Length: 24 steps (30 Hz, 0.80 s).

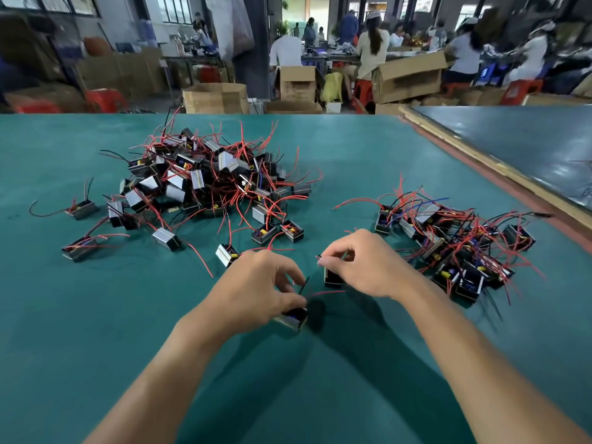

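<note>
Fingers of left hand [266, 290] curled round small wired module [293, 318] at its 5 o'clock, palm down, wrist low over green table [96, 315]. Right hand [365, 264] arched, thumb and forefinger pinching wire tip [320, 257] at its 9 o'clock, second module [332, 278] just below. Large module pile [208, 181] at 11 o'clock of the hands, smaller pile [455, 248] at 3 o'clock.

On the table [96, 347], a large heap of wired modules [205, 177] lies at the back left and a smaller heap [448, 245] at the right, while between and before them the left hand [256, 290] holds the near module [293, 318] and the right hand [362, 264] the far module [332, 278] just beside it, with cardboard boxes [214, 97] behind the table.
</note>
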### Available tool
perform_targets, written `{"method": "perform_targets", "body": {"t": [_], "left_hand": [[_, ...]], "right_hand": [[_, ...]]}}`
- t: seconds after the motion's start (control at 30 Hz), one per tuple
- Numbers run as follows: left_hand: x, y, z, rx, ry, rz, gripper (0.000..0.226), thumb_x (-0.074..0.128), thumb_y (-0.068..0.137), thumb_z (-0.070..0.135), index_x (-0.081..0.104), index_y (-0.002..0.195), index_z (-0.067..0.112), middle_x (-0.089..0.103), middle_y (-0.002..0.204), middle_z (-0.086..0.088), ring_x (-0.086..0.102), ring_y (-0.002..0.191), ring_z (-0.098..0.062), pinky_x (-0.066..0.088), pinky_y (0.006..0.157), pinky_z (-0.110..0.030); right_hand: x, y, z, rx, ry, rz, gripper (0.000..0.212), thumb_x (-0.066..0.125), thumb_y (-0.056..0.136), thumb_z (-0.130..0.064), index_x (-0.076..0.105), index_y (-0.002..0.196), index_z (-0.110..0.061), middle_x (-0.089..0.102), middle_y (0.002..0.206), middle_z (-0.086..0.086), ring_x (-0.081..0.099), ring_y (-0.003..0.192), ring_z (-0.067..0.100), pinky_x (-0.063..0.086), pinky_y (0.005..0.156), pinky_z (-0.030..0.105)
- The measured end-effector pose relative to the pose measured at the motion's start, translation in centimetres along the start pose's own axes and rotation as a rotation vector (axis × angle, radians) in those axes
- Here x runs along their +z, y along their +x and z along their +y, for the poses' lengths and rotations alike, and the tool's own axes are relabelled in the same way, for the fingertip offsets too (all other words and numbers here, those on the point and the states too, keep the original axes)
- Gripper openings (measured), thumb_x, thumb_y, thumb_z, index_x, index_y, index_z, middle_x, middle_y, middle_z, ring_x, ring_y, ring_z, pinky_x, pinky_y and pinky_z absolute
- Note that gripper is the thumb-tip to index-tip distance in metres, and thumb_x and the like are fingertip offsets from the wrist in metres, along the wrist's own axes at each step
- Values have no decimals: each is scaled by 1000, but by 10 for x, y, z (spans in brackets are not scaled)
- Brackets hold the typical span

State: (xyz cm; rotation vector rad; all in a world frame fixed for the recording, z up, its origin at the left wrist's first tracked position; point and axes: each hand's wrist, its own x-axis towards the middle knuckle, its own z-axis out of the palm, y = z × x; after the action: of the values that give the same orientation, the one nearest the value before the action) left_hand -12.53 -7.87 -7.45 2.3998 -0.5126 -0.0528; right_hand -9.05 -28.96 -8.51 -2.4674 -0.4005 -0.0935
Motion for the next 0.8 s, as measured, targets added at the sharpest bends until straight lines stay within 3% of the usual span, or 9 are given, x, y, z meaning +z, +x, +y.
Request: {"method": "perform_targets", "body": {"t": [0.17,0.3,0.57,0.8], "left_hand": [[-3,-1,-6,-114,53,15,22,86,71,36,66,79,28,69,59,10,57,47,-2,45,53,-21],[-1,-1,-6,-134,56,34,22,82,77,30,60,78,26,69,59,11,56,46,-3,46,54,-23],[-1,1,-7,-205,-40,159,11,71,86,18,61,84,23,71,62,9,50,35,-3,47,52,-25],[2,4,-7,-256,19,355,15,70,79,15,62,68,22,68,58,11,51,39,5,45,55,-22]], "right_hand": [[2,0,2,26,58,35,18,68,89,-25,67,72,-31,68,68,-14,61,61,4,49,67,26],[1,-1,2,64,151,43,13,63,87,-17,66,78,-26,71,67,-7,68,61,19,58,71,37],[-2,-2,0,108,137,24,14,57,84,-11,60,75,-21,69,60,-9,66,52,9,55,62,29],[-3,-3,-4,96,126,-15,18,59,86,-12,65,74,-23,68,62,-7,58,49,4,56,62,32]]}}
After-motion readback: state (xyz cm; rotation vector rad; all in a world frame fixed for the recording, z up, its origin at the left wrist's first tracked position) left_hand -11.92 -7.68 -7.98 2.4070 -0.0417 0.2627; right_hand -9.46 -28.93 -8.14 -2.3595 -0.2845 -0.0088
